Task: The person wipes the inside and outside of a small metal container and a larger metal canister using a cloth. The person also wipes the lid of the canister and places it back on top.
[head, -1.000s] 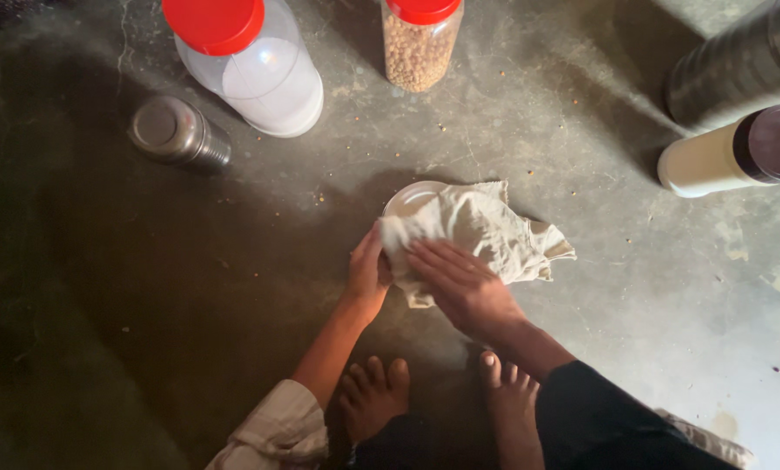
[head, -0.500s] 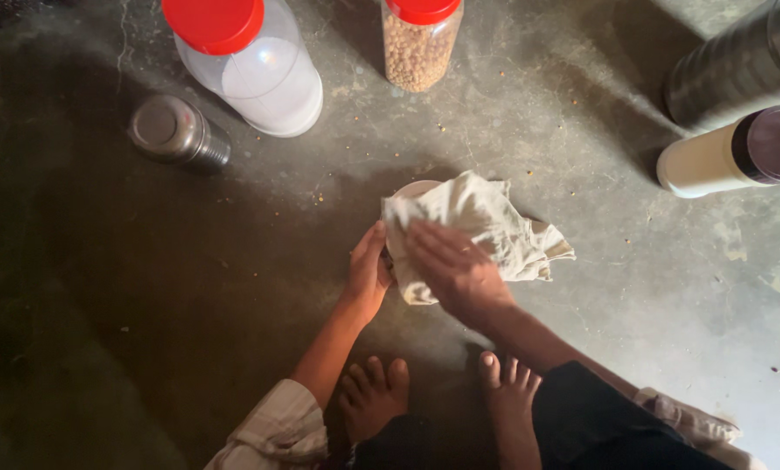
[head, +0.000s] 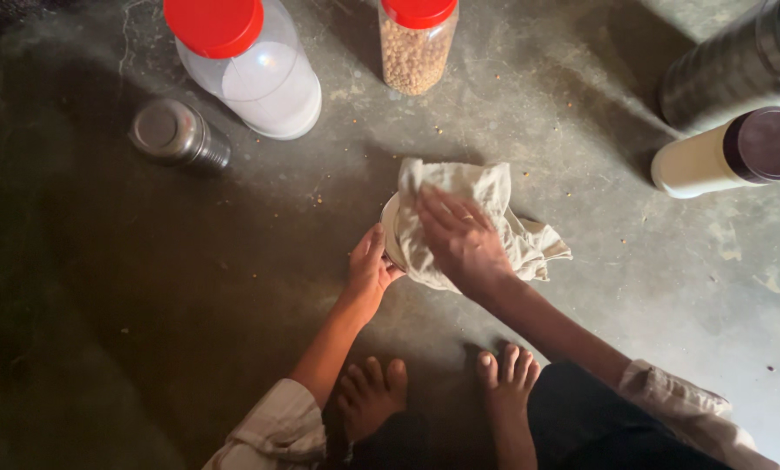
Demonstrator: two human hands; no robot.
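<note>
1. Cloth (head: 503, 228), pale and crumpled, lies under the right hand (head: 459, 244), whose flat, spread fingers press it onto a white round container (head: 391, 233).
2. Left hand (head: 370, 268) grips that container's rim on the concrete floor (head: 146, 305).
3. Beyond the hands stand two red-lidded jars (head: 255, 74), one of grain (head: 416, 52).
4. Right of the hands lies a cream jar (head: 720, 161); far left, a small steel tin (head: 177, 135).

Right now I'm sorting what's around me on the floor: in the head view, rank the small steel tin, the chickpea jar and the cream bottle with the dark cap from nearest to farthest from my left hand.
1. Small steel tin, up-left of the left hand.
2. Chickpea jar, straight ahead, top centre.
3. Cream bottle, far right, lying on its side.
</note>
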